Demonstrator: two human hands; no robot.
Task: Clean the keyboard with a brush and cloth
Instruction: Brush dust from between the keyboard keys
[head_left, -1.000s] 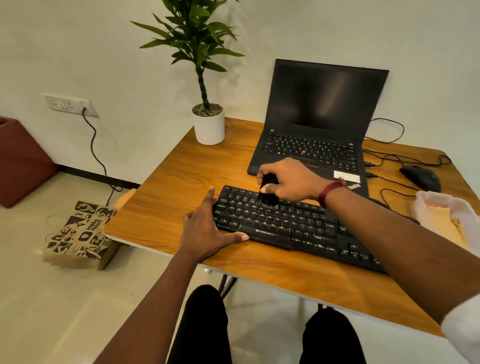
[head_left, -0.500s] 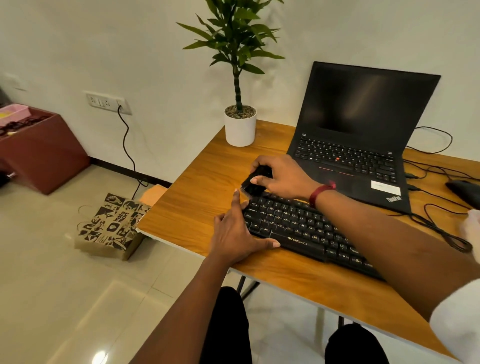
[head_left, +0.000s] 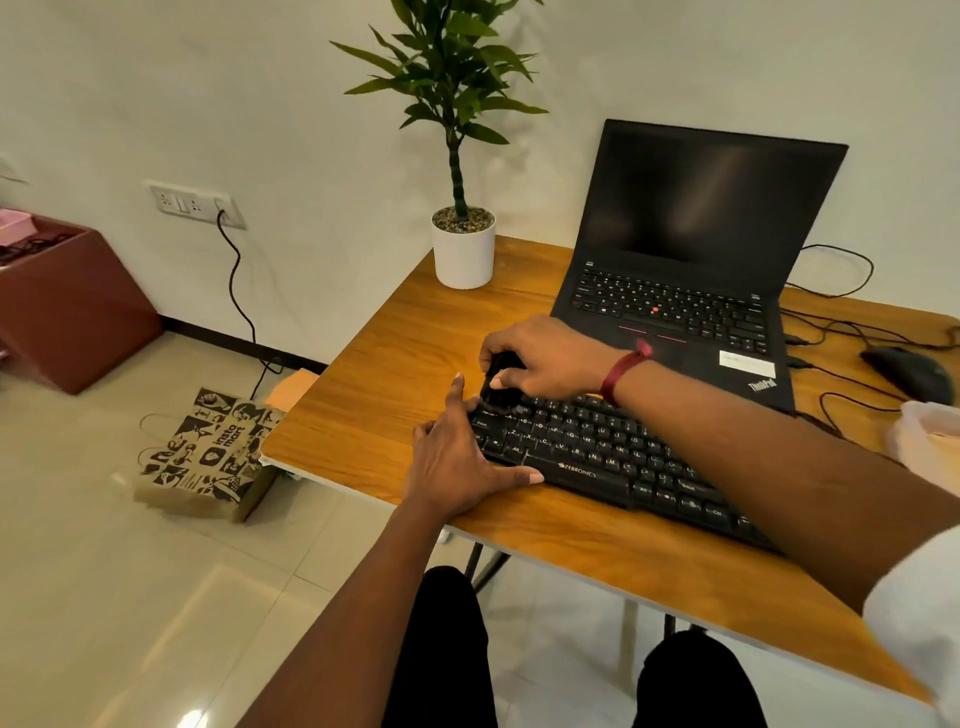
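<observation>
1. The right hand is closed around a small black brush, its working end down on the top-left corner keys of the keyboard. The bristles are blurred; their exact contact cannot be told.
2. The left hand grips nothing: it lies spread and flat over the keyboard's left end, thumb along the front edge, forefinger pointing toward the brush.
3. The keyboard lies at an angle on the wooden surface, just in front of the laptop, its left end near the surface's left edge.
4. Handling, as judged: the keyboard looks light and rigid and would slide under brushing, so bracing at the frame end, as now, is sound. Keycaps are the delicate part; strokes should be light. The brush is small and needs a fingertip hold near its head.
5. A pale, soft item at the right edge may be the cloth; this cannot be confirmed.
6. Surroundings: a potted plant stands well clear at the rear. A mouse and loose cables lie to the right, the cables being the likeliest snag when reaching that way.
7. A printed paper bag sits on the floor to the left.
</observation>
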